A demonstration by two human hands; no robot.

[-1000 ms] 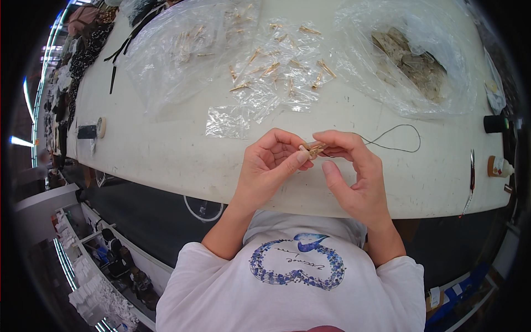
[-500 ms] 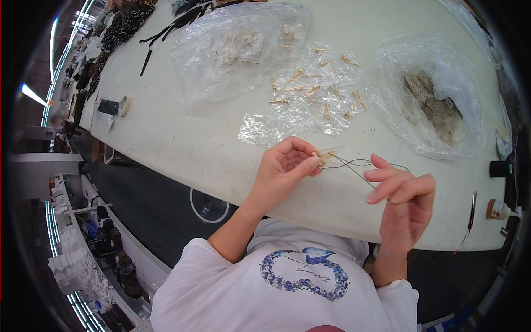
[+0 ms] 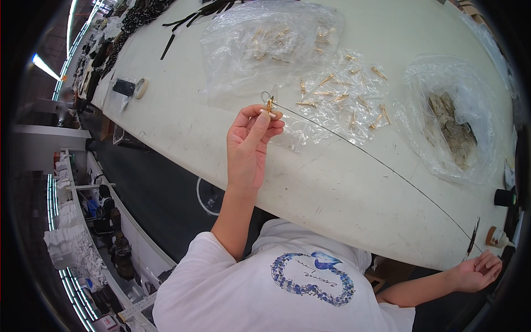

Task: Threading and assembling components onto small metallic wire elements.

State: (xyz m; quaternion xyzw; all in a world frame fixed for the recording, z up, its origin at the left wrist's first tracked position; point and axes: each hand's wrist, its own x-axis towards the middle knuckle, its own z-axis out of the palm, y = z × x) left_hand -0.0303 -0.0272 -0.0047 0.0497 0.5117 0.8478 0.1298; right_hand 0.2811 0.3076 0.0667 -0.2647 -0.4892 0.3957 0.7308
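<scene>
Raised over the table, my left hand (image 3: 251,141) pinches a small gold metal fitting (image 3: 269,106) between thumb and fingers. A dark thread (image 3: 376,157) loops at the fitting and runs taut, down and rightward, to my right hand (image 3: 480,272). That hand is out past the table's near right edge, its fingers closed on the thread's far end; whether a needle is there is too small to tell. Behind my left hand, several gold fittings in small clear bags (image 3: 343,97) lie spread out.
A large clear bag (image 3: 238,61) with more gold pieces lies behind. To the right are a clear bag of brownish pieces (image 3: 453,127), a black spool (image 3: 504,197), a small bottle (image 3: 498,238) and a slim pointed metal tool (image 3: 473,238). A tape roll (image 3: 141,88) sits at far left.
My right hand has swept far right and down, drawing the slack, looped thread out into a straight line. My left hand has risen with the fitting and moved left.
</scene>
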